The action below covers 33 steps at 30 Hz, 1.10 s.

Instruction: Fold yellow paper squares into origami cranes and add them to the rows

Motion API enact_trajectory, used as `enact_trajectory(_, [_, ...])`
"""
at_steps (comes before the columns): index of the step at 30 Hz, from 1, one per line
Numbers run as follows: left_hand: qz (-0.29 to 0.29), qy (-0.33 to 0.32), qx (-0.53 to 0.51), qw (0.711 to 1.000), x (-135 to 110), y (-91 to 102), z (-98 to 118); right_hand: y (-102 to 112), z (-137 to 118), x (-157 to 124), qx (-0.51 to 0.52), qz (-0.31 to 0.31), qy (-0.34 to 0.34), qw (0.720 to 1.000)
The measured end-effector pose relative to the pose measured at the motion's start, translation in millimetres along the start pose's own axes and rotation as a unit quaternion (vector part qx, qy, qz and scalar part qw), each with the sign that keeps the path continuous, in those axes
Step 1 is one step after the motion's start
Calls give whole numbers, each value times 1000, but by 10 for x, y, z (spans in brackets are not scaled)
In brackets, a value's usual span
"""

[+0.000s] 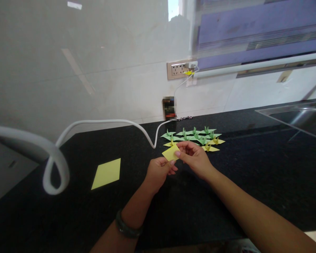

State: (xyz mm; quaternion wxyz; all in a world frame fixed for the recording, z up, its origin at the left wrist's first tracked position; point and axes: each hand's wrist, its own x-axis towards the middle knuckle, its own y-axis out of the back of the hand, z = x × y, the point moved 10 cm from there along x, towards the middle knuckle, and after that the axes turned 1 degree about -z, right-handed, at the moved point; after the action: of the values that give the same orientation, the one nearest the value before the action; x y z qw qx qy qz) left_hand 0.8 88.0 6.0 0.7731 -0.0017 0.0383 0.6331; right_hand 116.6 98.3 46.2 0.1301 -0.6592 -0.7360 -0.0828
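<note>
Between my two hands is a small folded piece of yellow paper (170,153), held up above the dark counter. My left hand (159,172) pinches its lower edge between thumb and fingers. At its right side, my right hand (195,158) grips it with the thumb on the front face and the fingers behind. Just beyond my hands stand several green paper cranes (196,134) in rows. Yellow paper cranes (208,147) sit at the near side of this group, one partly hidden behind the held paper. A larger yellow paper sheet (107,173) lies flat to my left.
A thick white cable (107,121) loops across the left of the black counter (137,218). Against the wall leans a blurred-out phone-like object (169,108), below a socket (177,69) with a plugged-in charger. A metal sink (300,117) is set in at the right.
</note>
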Motion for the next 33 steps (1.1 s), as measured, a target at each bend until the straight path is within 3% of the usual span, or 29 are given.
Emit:
enact_trajectory(4, [21, -1, -2, 1000, 12, 55, -2, 72, -47, -25, -68, 46, 32, 996])
enact_trajectory(11, [27, -5, 6, 1000, 22, 74, -23, 51, -236, -62, -137, 47, 100, 984])
enact_trajectory(15, [14, 5, -3, 1000, 18, 44, -21, 82, -172, -43, -102, 59, 78, 990])
enact_trajectory(21, [-13, 16, -48, 999, 3, -17, -54, -98, 101, -3, -56, -46, -26, 997])
enact_trajectory(23, [-2, 8, -53, 999, 6, 6, -40, -88, 143, -1, -47, -49, -47, 997])
enact_trajectory(28, [88, -45, -112, 989, 13, 236, 66, -87, 133, -3, -95, -75, -41, 992])
enact_trajectory(31, [74, -40, -149, 985, 32, 241, 47, -147, 106, -25, -131, -103, -19, 986])
enact_trajectory(33, [52, -33, -161, 985, 44, 207, 19, -132, 76, -27, -133, -82, -1, 988])
